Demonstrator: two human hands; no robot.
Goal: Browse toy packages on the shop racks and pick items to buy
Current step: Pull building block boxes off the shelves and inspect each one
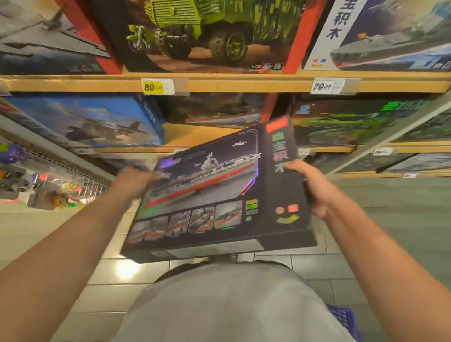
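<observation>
A large black toy box printed with a grey and red aircraft carrier is held flat in front of my waist, tilted up to the right. My left hand grips its left edge with the fingers hidden under the box. My right hand grips the right edge, thumb on top and fingers curled round the side. The box is off the rack, in front of a gap on the lower shelf.
Wooden racks hold more big boxes: a green truck box above an 89.00 price tag, a blue plane box, a warship box. Small toys hang at left. A blue basket sits on the tiled floor at lower right.
</observation>
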